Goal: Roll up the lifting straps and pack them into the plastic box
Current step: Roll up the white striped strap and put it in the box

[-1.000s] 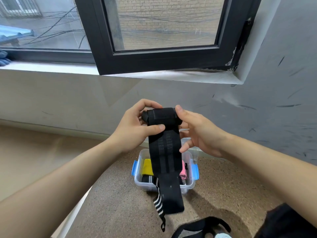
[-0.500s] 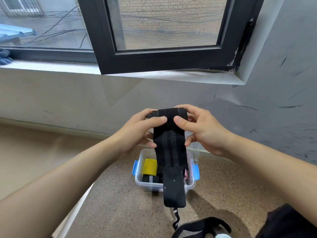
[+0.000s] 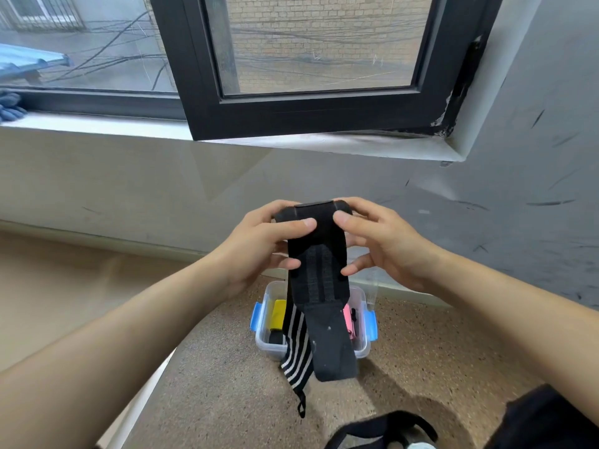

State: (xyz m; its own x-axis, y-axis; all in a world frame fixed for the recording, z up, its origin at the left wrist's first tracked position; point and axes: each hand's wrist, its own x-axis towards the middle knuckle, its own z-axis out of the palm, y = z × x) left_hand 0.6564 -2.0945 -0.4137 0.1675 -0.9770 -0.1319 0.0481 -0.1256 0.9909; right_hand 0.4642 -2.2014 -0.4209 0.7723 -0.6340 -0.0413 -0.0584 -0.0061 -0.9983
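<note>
- A speckled brown surface (image 3: 227,367) is running up to a grey, scuffed wall (image 3: 518,222); a lower beige floor (image 3: 48,286) is lying to the left of it.
- A black-framed window (image 3: 308,115) is standing open above a pale sill (image 3: 97,124). A blue cloth item (image 3: 9,106) is resting at the far left end of the sill.
- A clear plastic box (image 3: 264,345) with blue latches (image 3: 370,322) is sitting open on the surface near the wall. A yellow roll (image 3: 279,314) is lying in its left side and a pink item (image 3: 349,322) in its right.
- The left hand (image 3: 256,247) and the right hand (image 3: 385,241) are both gripping the rolled top of a black lifting strap (image 3: 319,280), held in the air above the box.
- Both thumbs are pressing on the near face of the roll, the fingers curling round behind it and over its top; neither hand is touching the box.
- The unrolled length is hanging straight down from the grip, in front of the box; a white-striped tail (image 3: 296,348) is hanging beside it on the left, ending in a small loop (image 3: 302,406).
- A black looped item (image 3: 382,426) is lying on the surface at the near edge, and dark fabric (image 3: 551,422) is showing at the near right corner.
</note>
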